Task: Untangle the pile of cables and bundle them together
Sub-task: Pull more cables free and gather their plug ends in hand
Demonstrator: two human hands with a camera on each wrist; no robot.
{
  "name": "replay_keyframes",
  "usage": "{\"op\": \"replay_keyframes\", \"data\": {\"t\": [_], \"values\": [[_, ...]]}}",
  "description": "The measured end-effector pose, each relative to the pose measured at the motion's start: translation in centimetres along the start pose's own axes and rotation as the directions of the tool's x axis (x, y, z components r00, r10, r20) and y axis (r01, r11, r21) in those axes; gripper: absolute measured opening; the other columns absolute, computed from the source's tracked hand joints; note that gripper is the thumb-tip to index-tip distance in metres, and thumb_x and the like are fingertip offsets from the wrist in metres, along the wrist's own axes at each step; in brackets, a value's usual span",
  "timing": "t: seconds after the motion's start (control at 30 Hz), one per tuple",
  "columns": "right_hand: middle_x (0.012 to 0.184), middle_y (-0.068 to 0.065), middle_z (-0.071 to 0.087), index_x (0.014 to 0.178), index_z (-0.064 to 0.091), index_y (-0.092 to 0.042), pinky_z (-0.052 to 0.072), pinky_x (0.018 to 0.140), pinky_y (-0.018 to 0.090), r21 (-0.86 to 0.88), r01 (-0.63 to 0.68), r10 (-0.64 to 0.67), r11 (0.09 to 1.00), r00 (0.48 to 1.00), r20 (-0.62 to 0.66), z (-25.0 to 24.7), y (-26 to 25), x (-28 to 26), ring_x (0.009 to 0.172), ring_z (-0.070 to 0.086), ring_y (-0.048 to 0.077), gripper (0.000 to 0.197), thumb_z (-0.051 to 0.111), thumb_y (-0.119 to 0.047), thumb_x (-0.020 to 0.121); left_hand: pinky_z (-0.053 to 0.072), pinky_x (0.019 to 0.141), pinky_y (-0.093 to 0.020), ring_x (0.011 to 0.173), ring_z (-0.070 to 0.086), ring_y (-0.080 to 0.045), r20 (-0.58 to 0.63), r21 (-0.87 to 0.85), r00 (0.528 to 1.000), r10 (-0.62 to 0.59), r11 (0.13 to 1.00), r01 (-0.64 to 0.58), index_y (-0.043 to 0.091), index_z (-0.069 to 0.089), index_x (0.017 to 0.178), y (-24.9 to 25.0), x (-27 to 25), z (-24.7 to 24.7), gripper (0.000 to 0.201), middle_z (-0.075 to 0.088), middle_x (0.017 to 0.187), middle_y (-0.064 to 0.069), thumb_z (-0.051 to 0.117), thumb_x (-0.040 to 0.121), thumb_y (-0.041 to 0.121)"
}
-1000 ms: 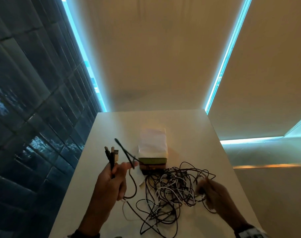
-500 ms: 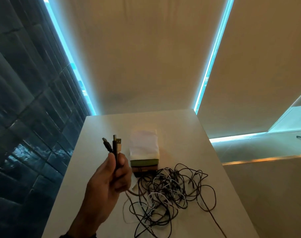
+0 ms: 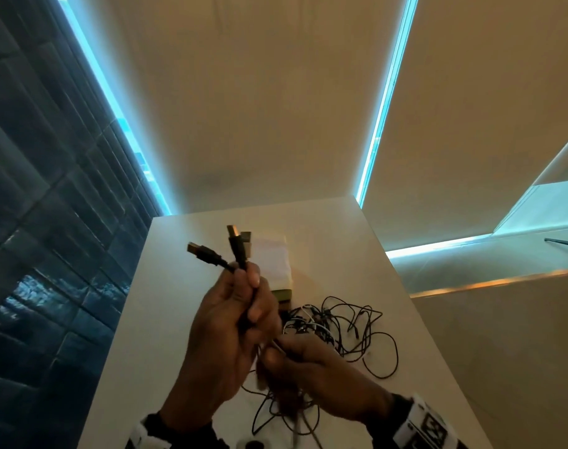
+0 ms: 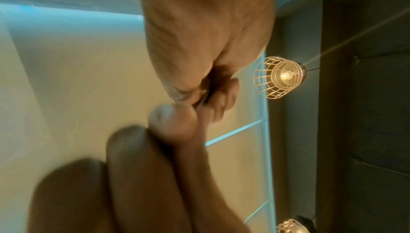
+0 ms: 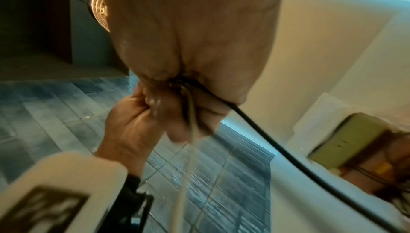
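My left hand (image 3: 240,306) is raised above the white table (image 3: 179,306) and grips several cable ends; their USB plugs (image 3: 232,234) stick up out of the fist. Just below it my right hand (image 3: 295,358) pinches the same cables where they leave the left fist. A tangled pile of black and white cables (image 3: 344,328) lies on the table to the right. In the right wrist view a black cable (image 5: 275,145) and a pale cable (image 5: 190,149) run out of my curled right hand (image 5: 184,96). The left wrist view shows only blurred fingers (image 4: 168,122) of both hands pressed together.
A small box with a white top and green and brown side (image 3: 276,270) stands behind the hands, near the pile. A dark tiled wall (image 3: 49,254) runs along the left of the table. The table's right edge (image 3: 415,319) drops off beside the pile.
My left hand has lifted the plug ends higher. My right hand, out of view half a second ago, has come in under the left fist and taken hold of the cables.
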State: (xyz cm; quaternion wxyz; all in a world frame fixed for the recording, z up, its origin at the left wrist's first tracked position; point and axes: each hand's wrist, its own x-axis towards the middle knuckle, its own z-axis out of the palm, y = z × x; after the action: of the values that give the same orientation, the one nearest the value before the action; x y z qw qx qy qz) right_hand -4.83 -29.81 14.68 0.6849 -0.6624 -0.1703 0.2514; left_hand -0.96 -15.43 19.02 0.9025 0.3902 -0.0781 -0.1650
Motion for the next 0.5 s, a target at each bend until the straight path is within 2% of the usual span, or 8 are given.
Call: {"op": "replay_keyframes", "data": {"t": [0.07, 0.13, 0.17, 0.27, 0.4, 0.43, 0.47, 0.5], "values": [[0.065, 0.016, 0.042, 0.078, 0.059, -0.024, 0.031, 0.045, 0.026, 0.009, 0.009, -0.009, 1.0, 1.0, -0.01, -0.5, 1.0, -1.0, 0.05, 0.036, 0.015, 0.031, 0.049, -0.048, 0.095, 0.028, 0.039, -0.02, 0.04, 0.028, -0.006, -0.093, 0.02, 0.994, 0.058, 0.998, -0.056, 0.013, 0.05, 0.079, 0.7, 0.3, -1.2, 0.027, 0.033, 0.053, 0.004, 0.038, 0.101, 0.022], [0.059, 0.0, 0.043, 0.07, 0.054, -0.024, 0.027, 0.041, 0.022, 0.047, -0.036, 0.037, 0.998, 0.999, -0.033, -1.7, 2.6, -2.8, 0.045, 0.032, 0.01, 0.04, 0.046, -0.056, 0.092, 0.023, 0.036, -0.019, 0.038, 0.024, -0.005, -0.182, 0.062, 0.978, 0.103, 0.994, -0.093, 0.015, 0.048, 0.077, 1.5, 0.6, -2.5, 0.03, 0.03, 0.051, 0.006, 0.032, 0.101, 0.019], [0.056, -0.004, 0.04, 0.066, 0.052, -0.023, 0.024, 0.039, 0.023, 0.093, -0.082, 0.087, 0.992, 0.995, -0.056, -2.7, 3.5, -3.8, 0.043, 0.028, 0.011, 0.045, 0.045, -0.06, 0.091, 0.022, 0.035, -0.018, 0.038, 0.024, -0.004, -0.219, 0.078, 0.968, 0.122, 0.991, -0.107, 0.016, 0.048, 0.076, 1.9, 0.6, -3.3, 0.03, 0.029, 0.051, 0.007, 0.031, 0.101, 0.017], [0.05, -0.005, 0.032, 0.057, 0.047, -0.022, 0.017, 0.039, 0.026, 0.13, -0.219, 0.24, 0.967, 0.954, -0.18, -5.6, 6.4, -7.5, 0.04, 0.021, 0.013, 0.053, 0.051, -0.068, 0.083, 0.02, 0.035, -0.018, 0.037, 0.023, -0.002, -0.306, 0.115, 0.935, 0.181, 0.982, -0.152, 0.018, 0.047, 0.075, 3.3, 0.6, -5.9, 0.029, 0.029, 0.05, 0.01, 0.031, 0.099, 0.015], [0.046, -0.003, 0.025, 0.05, 0.034, -0.019, 0.017, 0.042, 0.02, 0.073, -0.422, 0.414, 0.904, 0.816, -0.404, -7.5, 9.0, -12.3, 0.039, 0.02, 0.01, 0.072, 0.068, -0.082, 0.052, 0.019, 0.034, -0.017, 0.037, 0.022, -0.001, -0.412, 0.165, 0.884, 0.22, 0.972, -0.165, 0.021, 0.045, 0.073, 3.1, 0.8, -9.7, 0.032, 0.03, 0.048, 0.011, 0.03, 0.1, 0.012], [0.046, -0.002, 0.025, 0.049, 0.032, -0.019, 0.018, 0.043, 0.02, 0.089, -0.468, 0.45, 0.879, 0.754, -0.479, -8.0, 9.9, -13.2, 0.04, 0.021, 0.01, 0.075, 0.069, -0.084, 0.046, 0.019, 0.033, -0.017, 0.036, 0.022, -0.001, -0.438, 0.161, 0.874, 0.209, 0.975, -0.152, 0.021, 0.045, 0.072, 2.6, 0.9, -10.5, 0.034, 0.03, 0.048, 0.012, 0.029, 0.1, 0.012], [0.045, -0.002, 0.026, 0.047, 0.031, -0.019, 0.02, 0.044, 0.021, 0.062, -0.528, 0.471, 0.847, 0.692, -0.548, -8.1, 9.9, -13.8, 0.04, 0.022, 0.011, 0.075, 0.068, -0.085, 0.045, 0.018, 0.033, -0.017, 0.036, 0.022, -0.001, -0.463, 0.152, 0.865, 0.192, 0.979, -0.136, 0.021, 0.045, 0.072, 1.8, 1.0, -11.2, 0.034, 0.03, 0.047, 0.012, 0.029, 0.101, 0.013], [0.042, -0.004, 0.029, 0.043, 0.031, -0.018, 0.025, 0.045, 0.024, 0.022, -0.569, 0.451, 0.822, 0.627, -0.635, -8.3, 10.8, -14.7, 0.039, 0.025, 0.01, 0.073, 0.067, -0.082, 0.051, 0.018, 0.033, -0.017, 0.035, 0.022, -0.001, -0.483, 0.143, 0.858, 0.177, 0.982, -0.122, 0.022, 0.044, 0.072, 1.1, 1.0, -11.7, 0.034, 0.03, 0.047, 0.012, 0.029, 0.101, 0.013]]}}
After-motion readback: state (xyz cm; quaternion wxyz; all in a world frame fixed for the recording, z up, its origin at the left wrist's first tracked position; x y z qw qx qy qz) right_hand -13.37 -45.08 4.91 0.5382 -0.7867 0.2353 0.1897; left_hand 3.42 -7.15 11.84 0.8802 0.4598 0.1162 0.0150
